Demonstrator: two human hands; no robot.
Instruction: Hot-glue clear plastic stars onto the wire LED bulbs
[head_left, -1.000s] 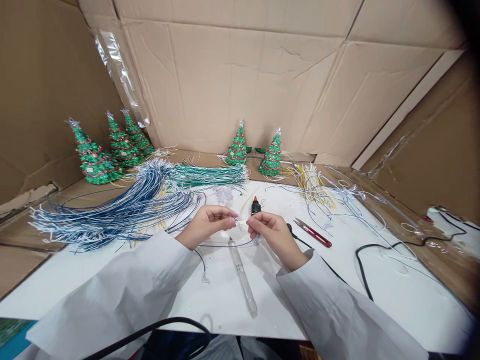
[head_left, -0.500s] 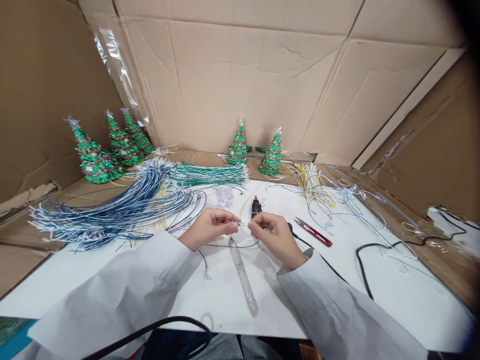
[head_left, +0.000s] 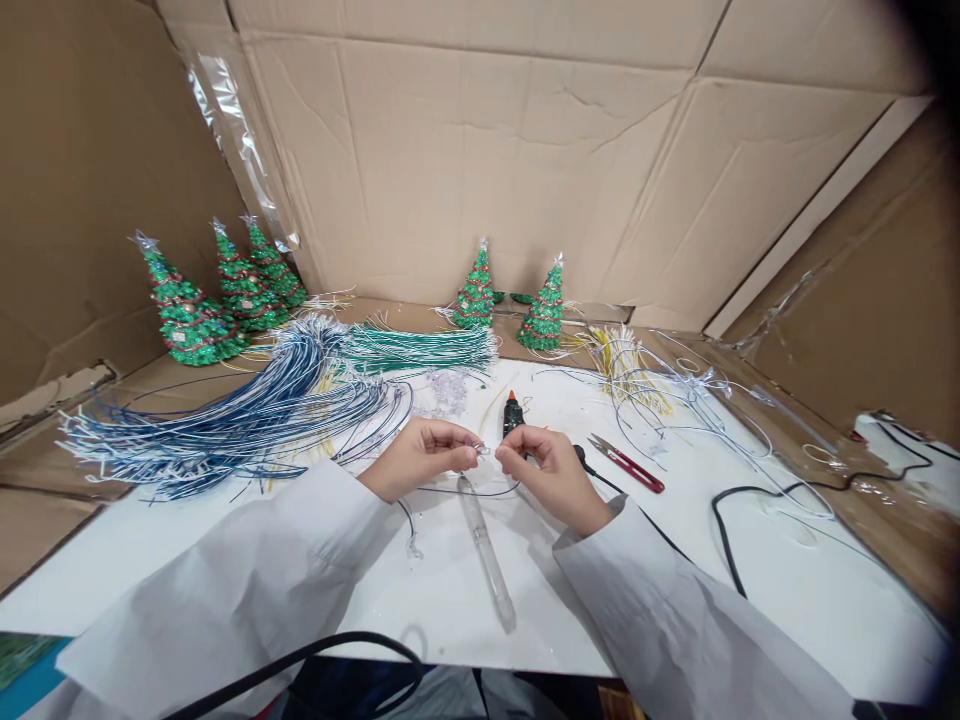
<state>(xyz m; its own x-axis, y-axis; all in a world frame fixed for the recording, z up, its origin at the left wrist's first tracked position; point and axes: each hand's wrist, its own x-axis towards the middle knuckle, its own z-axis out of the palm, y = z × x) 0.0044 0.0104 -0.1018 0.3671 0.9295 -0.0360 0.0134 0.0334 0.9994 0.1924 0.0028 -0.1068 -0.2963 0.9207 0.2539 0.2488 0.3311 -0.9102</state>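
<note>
My left hand [head_left: 421, 455] and my right hand [head_left: 541, 468] meet over the white tabletop [head_left: 225, 540], each pinching a tiny clear piece [head_left: 484, 450] between thumb and fingertip. A thin dark wire [head_left: 465, 491] loops down from the pinch and runs under both hands. Directly below them lies a clear glue stick [head_left: 487, 550]. A black glue gun with an orange tip [head_left: 511, 413] rests just behind my right hand.
Blue-and-white wire bundle [head_left: 225, 420] at left, green wire bundle [head_left: 420, 350] behind it, yellow and white wires [head_left: 637, 375] at right. Red snips [head_left: 626, 464] lie right of my hands. Small green glitter trees [head_left: 191, 320] [head_left: 541, 310] stand at the back. Black cable [head_left: 742, 500]. Cardboard walls all round.
Both hands shifted slightly lower and closer together; the pinch on the small clear piece is kept.
</note>
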